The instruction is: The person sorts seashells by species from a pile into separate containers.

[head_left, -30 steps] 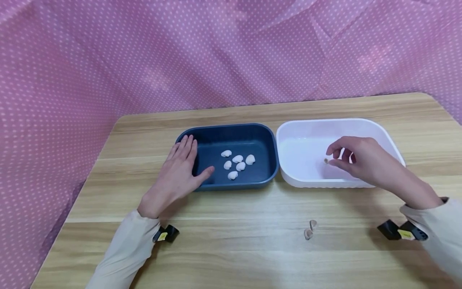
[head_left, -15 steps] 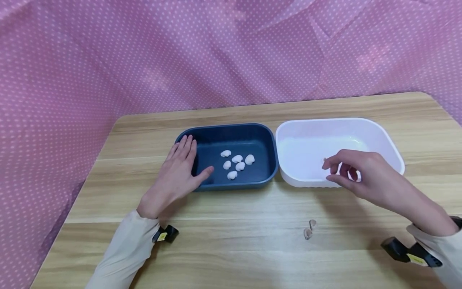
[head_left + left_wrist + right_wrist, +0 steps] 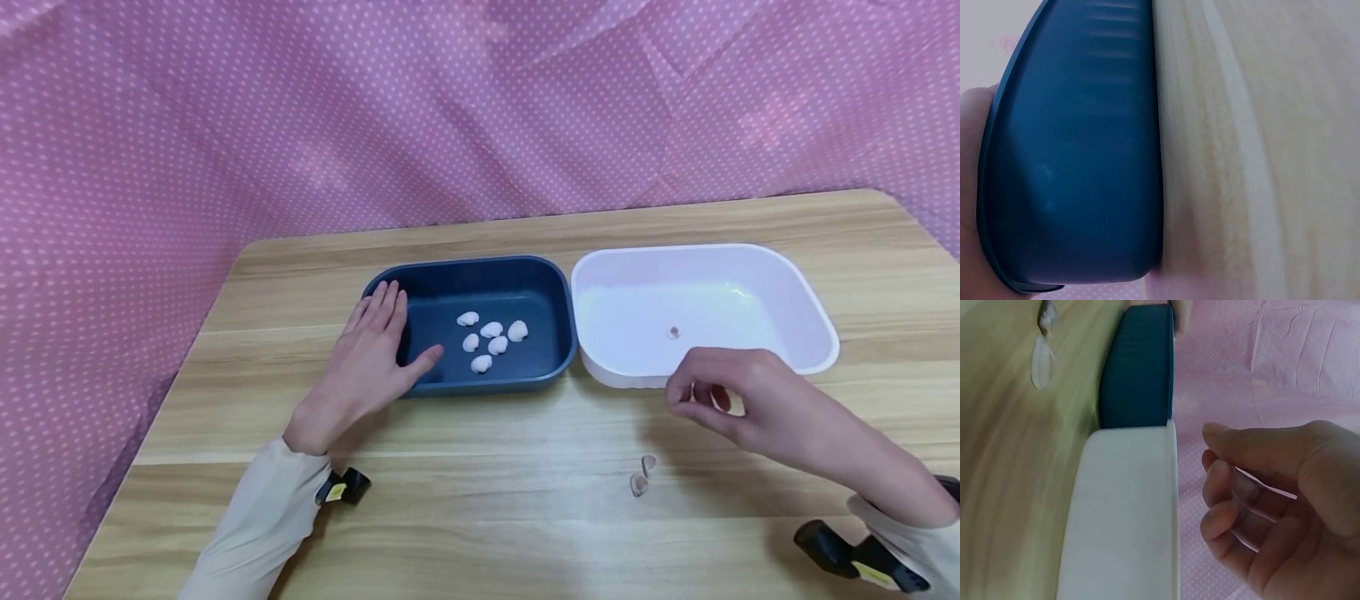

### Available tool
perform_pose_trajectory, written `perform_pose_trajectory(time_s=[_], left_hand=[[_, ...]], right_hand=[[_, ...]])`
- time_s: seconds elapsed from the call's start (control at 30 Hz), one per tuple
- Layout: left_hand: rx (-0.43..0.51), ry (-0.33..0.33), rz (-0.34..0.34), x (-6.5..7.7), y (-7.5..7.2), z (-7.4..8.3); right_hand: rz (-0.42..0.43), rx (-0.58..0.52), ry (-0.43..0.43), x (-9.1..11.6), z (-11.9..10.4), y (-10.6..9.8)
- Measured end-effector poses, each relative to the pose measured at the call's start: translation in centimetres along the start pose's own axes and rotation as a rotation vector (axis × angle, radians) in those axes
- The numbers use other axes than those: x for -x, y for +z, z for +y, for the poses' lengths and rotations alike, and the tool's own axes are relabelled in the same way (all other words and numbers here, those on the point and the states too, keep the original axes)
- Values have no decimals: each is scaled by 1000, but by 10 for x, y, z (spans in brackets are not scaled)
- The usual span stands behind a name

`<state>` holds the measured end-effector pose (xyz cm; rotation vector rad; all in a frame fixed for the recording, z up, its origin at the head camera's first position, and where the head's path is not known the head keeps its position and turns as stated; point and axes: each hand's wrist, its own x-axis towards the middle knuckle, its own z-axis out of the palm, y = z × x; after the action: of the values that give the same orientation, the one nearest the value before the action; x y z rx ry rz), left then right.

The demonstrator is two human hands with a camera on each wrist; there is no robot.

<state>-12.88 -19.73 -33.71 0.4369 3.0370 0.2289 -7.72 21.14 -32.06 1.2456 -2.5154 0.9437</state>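
Observation:
My left hand rests over the left end of the dark blue tray, its fingers straight inside the rim and the thumb along the near side. Several white seashells lie on that tray's floor. In front of the white tray hovers my right hand, fingers loosely curled, with nothing seen between them. One small brownish shell sits inside the white tray. Two brownish shells lie on the table, left of and nearer than the right hand. The right wrist view shows the right hand above the white tray's rim.
Both trays stand side by side on a wood-grain table, their ends close together or touching. A pink dotted cloth hangs behind the table and along its left side.
My right hand has drawn back from inside the white tray toward me, leaving the small brownish shell on the tray's floor. The left hand stays where it was.

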Motion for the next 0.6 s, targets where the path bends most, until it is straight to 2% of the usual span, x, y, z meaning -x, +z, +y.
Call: perform_pose_trajectory(time_s=[0.37, 0.6], left_hand=[[-1, 2, -1, 0, 0, 0], [0, 6, 2, 0, 0, 0]], right_hand=[[-137, -76, 54, 7, -7, 22], [-196, -133, 3, 12, -6, 41]])
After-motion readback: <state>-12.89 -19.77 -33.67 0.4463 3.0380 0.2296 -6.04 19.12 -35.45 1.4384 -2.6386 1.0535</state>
